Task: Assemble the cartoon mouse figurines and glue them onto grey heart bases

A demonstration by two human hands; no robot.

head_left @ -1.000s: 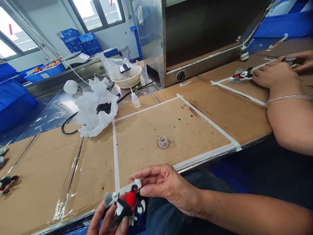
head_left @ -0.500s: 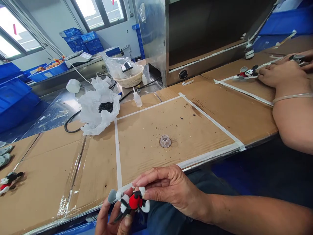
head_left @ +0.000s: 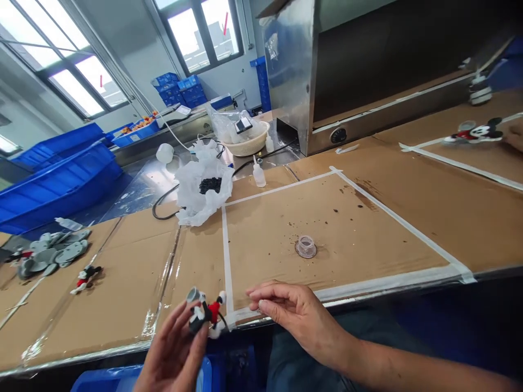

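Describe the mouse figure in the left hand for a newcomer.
At the front of the brown cardboard bench top, find the white-taped square. At its near left corner, the left hand holds a small black, red and white mouse figure; the other two figures lie on the cardboard.

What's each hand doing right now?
Left hand: closed, holding a Mickey Mouse figure.
Right hand: open, empty, just beside the figure.

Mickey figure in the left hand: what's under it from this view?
The left hand lies under the Mickey Mouse figure, fingers against it; the figure's underside is covered, so it cannot be seen.
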